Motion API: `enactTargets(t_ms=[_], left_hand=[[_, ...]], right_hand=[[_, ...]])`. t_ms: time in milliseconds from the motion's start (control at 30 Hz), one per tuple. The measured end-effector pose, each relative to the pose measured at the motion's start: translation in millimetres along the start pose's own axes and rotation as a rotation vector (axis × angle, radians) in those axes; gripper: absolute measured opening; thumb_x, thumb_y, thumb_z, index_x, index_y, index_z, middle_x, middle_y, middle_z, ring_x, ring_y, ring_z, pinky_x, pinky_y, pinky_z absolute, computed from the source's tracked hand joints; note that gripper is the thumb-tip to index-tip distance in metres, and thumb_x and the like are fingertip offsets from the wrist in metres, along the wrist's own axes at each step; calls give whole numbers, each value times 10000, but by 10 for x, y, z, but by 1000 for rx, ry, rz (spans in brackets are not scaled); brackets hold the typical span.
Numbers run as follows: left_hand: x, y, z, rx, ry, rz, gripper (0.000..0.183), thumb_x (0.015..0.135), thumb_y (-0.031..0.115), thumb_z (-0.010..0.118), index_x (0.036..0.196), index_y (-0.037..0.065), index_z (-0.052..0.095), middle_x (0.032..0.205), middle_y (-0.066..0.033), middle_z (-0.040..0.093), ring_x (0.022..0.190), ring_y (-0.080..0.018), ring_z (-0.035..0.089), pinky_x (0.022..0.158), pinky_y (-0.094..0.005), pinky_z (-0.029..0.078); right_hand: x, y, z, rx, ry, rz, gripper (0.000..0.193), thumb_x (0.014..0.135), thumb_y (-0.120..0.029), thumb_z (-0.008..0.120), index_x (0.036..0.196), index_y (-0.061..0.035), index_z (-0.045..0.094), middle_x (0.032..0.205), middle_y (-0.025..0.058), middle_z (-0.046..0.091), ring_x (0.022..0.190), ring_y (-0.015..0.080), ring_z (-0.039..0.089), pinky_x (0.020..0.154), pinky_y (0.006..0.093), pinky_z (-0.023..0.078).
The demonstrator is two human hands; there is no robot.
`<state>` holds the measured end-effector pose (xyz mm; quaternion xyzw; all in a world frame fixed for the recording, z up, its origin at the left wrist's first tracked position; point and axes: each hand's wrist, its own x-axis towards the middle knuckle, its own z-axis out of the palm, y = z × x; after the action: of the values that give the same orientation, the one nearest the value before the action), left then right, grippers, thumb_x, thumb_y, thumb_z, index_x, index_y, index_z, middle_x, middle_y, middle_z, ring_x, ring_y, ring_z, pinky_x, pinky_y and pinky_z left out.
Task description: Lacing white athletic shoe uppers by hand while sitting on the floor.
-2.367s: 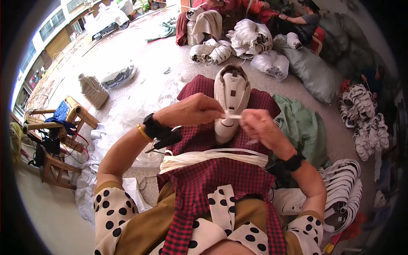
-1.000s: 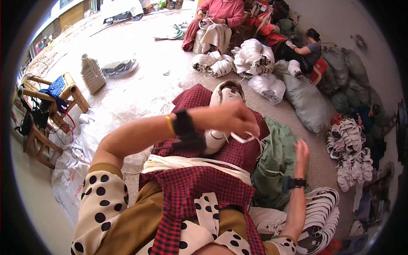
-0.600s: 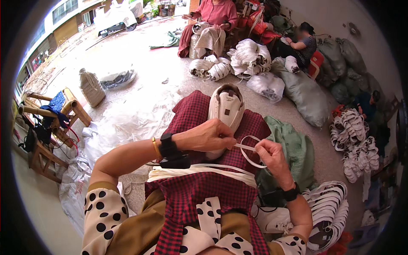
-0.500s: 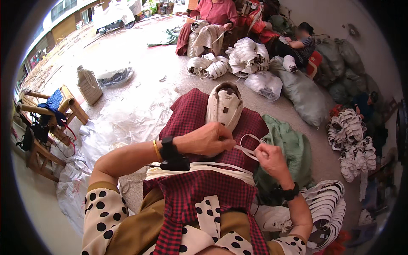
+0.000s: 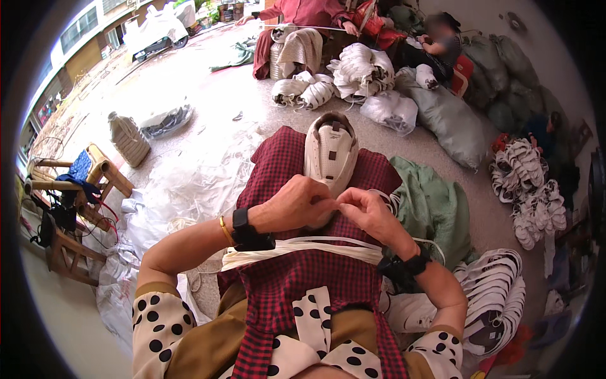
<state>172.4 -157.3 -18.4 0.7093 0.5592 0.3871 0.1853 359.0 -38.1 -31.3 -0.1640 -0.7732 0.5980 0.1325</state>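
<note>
An off-white shoe (image 5: 330, 155) rests on my lap, on the red-and-black checked apron (image 5: 278, 164), with its toe away from me. At its near end my left hand (image 5: 297, 205) is closed, thumb and fingers pinched. My right hand (image 5: 372, 215) meets it fingertip to fingertip, also pinching. Between them they hold a thin white shoelace, mostly hidden by the fingers; a length of shoelace (image 5: 434, 245) trails beyond my right wrist. A bundle of cream laces (image 5: 303, 247) lies across my lap below my wrists.
Stacked white shoes (image 5: 489, 297) stand at my right beside green cloth (image 5: 429, 202). Crumpled white plastic (image 5: 183, 189) and a bamboo chair (image 5: 95, 177) are at left. Ahead, two people sit near shoe piles (image 5: 363, 69) and a full grey sack (image 5: 442, 120).
My right hand has moved left and up to meet my left hand, and the lace stretched between them is now mostly hidden. The person in red at the back has spread their arms.
</note>
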Motion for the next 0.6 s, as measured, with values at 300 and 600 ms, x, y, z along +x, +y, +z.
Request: enactTargets(t_ms=[300,600], left_hand=[[96,-530,134,-18,174,-216,168,882,116,649,884,-45,695,796,-137,716,728,-188,697,685,-316,551],[110,-661,164,-25,176,-343,212,843,138,690,937,-53,684,840,-135,720,788,-188,697,733,-315,550]], right_hand=[[456,299,-152,-502,359,-275,179,848,-154,728,884,19,700,761,89,679,673,130,639,608,293,486],[540,441,-217,-508,370,-283,182,832,-164,710,851,17,696,752,99,691,677,155,662,628,300,514]])
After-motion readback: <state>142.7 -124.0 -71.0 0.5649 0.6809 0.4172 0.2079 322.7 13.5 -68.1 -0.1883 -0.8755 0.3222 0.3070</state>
